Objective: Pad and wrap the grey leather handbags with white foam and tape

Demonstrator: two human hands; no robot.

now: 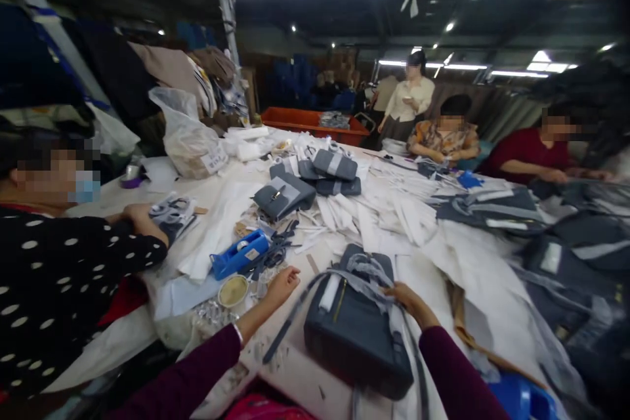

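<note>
A dark grey backpack (352,335) lies on the worktable right in front of me, with a zipper and a white-wrapped pull on its face. Clear plastic film wraps its strap (367,270), and another strap trails off to the left. My right hand (408,300) is closed on the plastic-wrapped strap at the bag's right side. To the left of the bag, my left hand (283,285) hovers over the table with fingers loosely bent and apart, nothing visible in them. Near it are a blue tape dispenser (241,254), scissors (275,246) and a round tub (233,291) of tan contents.
Several small grey bags (285,195) are piled mid-table among white paper strips (394,210). More grey bags (492,210) lie at the right. A co-worker in a polka-dot top (63,262) sits at left; others work at far right. An orange bin (305,121) stands behind.
</note>
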